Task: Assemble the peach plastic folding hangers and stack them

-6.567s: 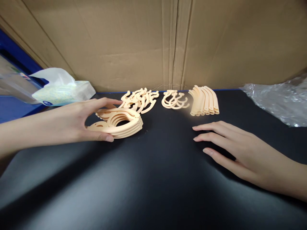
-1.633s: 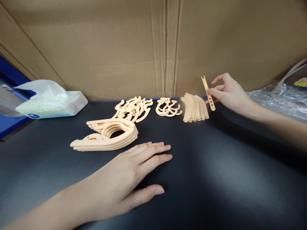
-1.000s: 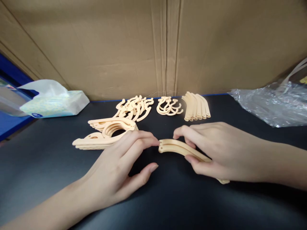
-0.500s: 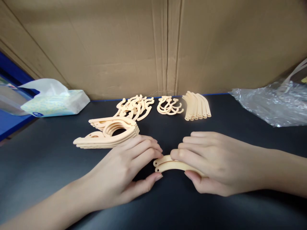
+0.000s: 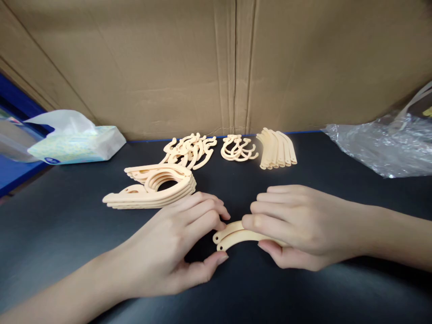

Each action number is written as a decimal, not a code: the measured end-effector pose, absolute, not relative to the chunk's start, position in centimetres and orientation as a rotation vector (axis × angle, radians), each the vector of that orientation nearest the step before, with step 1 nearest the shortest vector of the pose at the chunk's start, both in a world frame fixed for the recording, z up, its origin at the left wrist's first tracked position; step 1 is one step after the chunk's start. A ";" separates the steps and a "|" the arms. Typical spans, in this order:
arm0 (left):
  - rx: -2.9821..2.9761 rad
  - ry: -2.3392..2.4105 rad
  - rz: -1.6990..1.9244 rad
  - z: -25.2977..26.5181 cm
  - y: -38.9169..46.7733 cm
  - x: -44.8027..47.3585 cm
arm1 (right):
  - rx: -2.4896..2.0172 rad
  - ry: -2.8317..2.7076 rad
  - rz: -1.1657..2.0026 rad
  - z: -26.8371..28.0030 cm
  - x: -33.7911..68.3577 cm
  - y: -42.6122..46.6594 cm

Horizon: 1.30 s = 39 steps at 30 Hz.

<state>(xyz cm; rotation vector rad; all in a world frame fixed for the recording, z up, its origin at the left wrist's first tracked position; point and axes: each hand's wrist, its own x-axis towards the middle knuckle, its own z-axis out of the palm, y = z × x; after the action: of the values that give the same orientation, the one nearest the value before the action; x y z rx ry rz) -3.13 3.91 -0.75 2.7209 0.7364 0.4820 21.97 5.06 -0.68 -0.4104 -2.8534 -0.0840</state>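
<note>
Two pale cream curved hanger arms (image 5: 238,236) lie side by side near the front of the black table, a small hole at each left end. My right hand (image 5: 297,229) grips them from the right, fingers over the top and thumb along the lower edge, hiding their right ends. At the left ends, my left hand (image 5: 182,243) pinches across both arms, its forefinger against the upper one and its thumb against the lower one. Just beyond my left hand sits a stack of folded cream hangers (image 5: 155,191).
Along the back of the black table (image 5: 67,234) lie a pile of cream hanger pieces (image 5: 189,150), several cream hooks (image 5: 238,148) and a row of curved arms (image 5: 276,148). A tissue pack (image 5: 79,144) stands back left, clear plastic wrap (image 5: 384,146) back right. A cardboard wall (image 5: 162,67) rises behind.
The left ends of the two arms have tilted down and shifted slightly left. My left thumb has moved down a little with them; my right hand keeps its grip.
</note>
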 end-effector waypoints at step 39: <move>2.818 0.825 0.159 -0.9 4.3 -3.3 | -1.193 -2.727 -0.466 1.6 17.4 14.0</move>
<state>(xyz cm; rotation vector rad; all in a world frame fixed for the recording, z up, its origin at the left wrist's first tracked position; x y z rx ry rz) -3.33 4.31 -0.85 2.8180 0.8250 0.1590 17.38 13.97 1.61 -1.1930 -2.7269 -0.4663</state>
